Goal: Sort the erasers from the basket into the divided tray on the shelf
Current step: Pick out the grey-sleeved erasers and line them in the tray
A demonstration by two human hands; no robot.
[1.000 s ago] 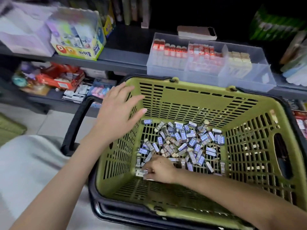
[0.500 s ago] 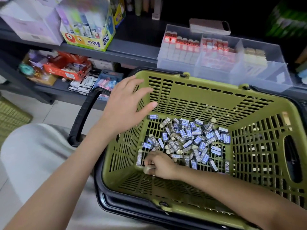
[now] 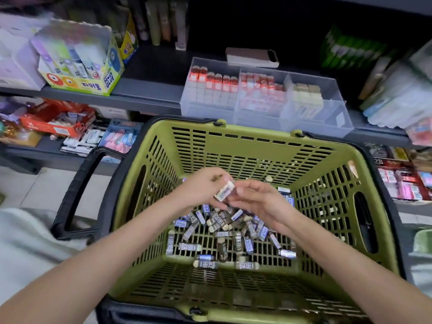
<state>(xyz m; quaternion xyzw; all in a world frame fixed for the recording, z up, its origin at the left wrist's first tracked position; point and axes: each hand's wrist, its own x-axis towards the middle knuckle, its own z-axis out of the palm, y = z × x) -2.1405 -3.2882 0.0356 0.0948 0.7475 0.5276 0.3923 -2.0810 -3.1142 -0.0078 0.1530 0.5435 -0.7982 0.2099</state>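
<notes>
A green plastic basket sits in front of me with several dark-sleeved "2B" erasers piled on its floor. My left hand and my right hand meet above the pile. Between their fingertips they pinch one white eraser with a barcode showing, tilted, the left hand on its upper left end and the right on its lower right. On the shelf behind the basket stands the clear divided tray. Its left and middle compartments hold red-topped erasers, and the right one holds a few beige ones.
A black basket handle lies folded out to the left. A glue-stick display box stands on the shelf at the left, and a phone-like case lies behind the tray. Stationery packs fill the lower shelves on both sides.
My right hand rose from the basket floor with an eraser. My left hand left the basket's left wall and came in to meet it above the pile. The view shifted left.
</notes>
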